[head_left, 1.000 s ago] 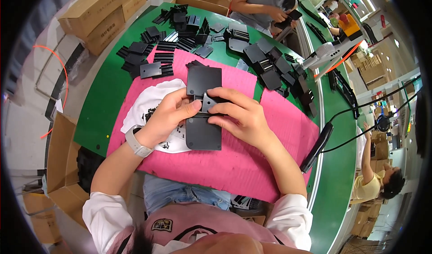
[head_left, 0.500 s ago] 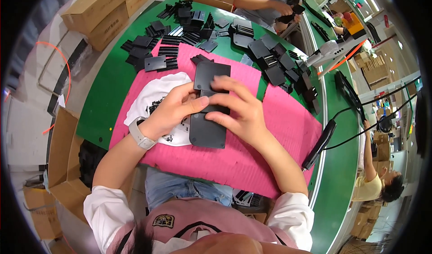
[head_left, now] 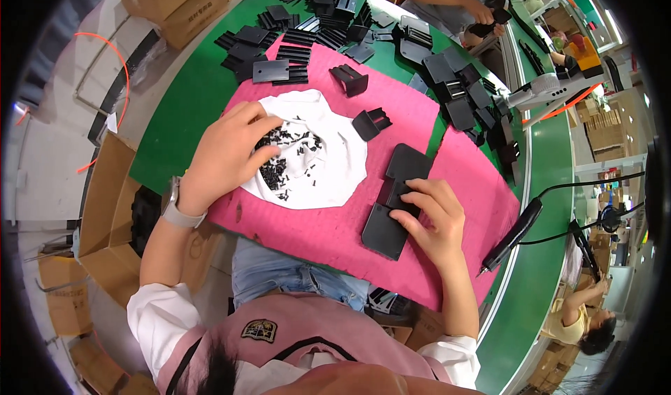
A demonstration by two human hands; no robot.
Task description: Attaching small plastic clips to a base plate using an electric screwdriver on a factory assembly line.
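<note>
Above a white cloth [head_left: 342, 171], my left hand [head_left: 222, 154] is open, thumb and index finger apart beside small black screws [head_left: 274, 175]. The screws lie loose in the cloth's hollow. My right hand [head_left: 442, 220] pinches the narrow middle of a long black plastic part [head_left: 384, 231], made of two flat rounded plates joined by a recessed section. This part rests on the pink mat [head_left: 314, 238], tilted to the right. Two small black brackets, one upper [head_left: 349, 80] and one lower [head_left: 372, 124], lie beyond the cloth.
Piles of black plastic pieces [head_left: 251, 42] cover the far side of the green table [head_left: 168, 133]. A black electric screwdriver [head_left: 514, 234] with a cable lies at the right. Open cardboard boxes [head_left: 105, 206] stand at the left. Across the table another person [head_left: 447, 0] handles a black piece.
My hands have separated. The left let go of the black part and moved left over the screws; the right shifted it right and down onto the mat. The view has shifted too.
</note>
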